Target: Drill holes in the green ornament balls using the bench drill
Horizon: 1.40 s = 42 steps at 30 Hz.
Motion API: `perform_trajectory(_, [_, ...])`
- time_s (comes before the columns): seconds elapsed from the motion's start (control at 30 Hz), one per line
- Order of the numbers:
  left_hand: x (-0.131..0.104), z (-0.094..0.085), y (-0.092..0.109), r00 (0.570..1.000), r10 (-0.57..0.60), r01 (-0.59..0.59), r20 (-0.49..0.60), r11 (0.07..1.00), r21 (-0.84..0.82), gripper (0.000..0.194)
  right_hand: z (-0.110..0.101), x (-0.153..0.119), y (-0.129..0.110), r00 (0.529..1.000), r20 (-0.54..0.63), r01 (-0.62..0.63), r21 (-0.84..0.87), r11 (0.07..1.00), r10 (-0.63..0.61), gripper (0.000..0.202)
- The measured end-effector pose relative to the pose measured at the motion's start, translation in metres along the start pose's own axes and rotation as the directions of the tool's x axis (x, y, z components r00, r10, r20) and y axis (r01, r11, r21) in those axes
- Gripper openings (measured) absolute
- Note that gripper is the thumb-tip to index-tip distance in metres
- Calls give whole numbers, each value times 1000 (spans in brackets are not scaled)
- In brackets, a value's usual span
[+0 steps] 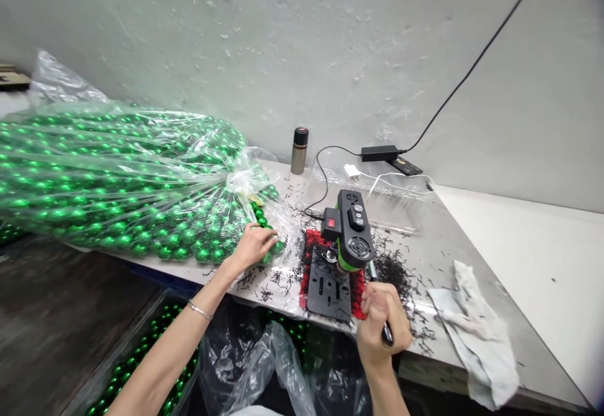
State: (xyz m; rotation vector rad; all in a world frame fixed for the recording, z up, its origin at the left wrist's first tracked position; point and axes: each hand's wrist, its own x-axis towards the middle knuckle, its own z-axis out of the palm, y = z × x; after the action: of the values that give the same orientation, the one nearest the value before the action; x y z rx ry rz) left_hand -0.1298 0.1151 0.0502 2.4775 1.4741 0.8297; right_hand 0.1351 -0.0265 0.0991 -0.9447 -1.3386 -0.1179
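My left hand (255, 245) is at the mouth of a clear bag, over shiny green balls (202, 255). Its fingers stretch to the right and touch or hover just above the balls; no ball shows clearly in its grasp. My right hand (384, 316) is wrapped round the black-ended lever (387, 334) of a small bench machine. This machine has a black and green head (355, 230) and a slotted black base plate (328, 290) on a red mat (358, 296). No ball is visible on the plate.
Black shavings (394, 274) litter the metal table (453, 240). Behind stand a spray can (299, 151) and a power adapter (380, 153) with cables. A white cloth (486, 334) hangs at the front right edge. Below, a lined bin (136, 356) holds more green balls.
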Motion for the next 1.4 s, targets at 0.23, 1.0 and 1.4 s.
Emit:
perform_trajectory(0.23, [-5, 15, 8, 990, 25, -39, 140, 995, 92, 22, 1, -2, 1, 1000, -7, -18, 9, 1000, 18, 31])
perform_trajectory(1.0, [-39, 75, 134, 806, -432, 526, 406, 206, -825, 57, -4, 35, -16, 993, 75, -93, -19, 996, 94, 35])
perform_trajectory(1.4, [-47, 90, 139, 997, -57, 34, -60, 943, -330, 33, -6, 26, -12, 995, 89, -35, -34, 999, 38, 32])
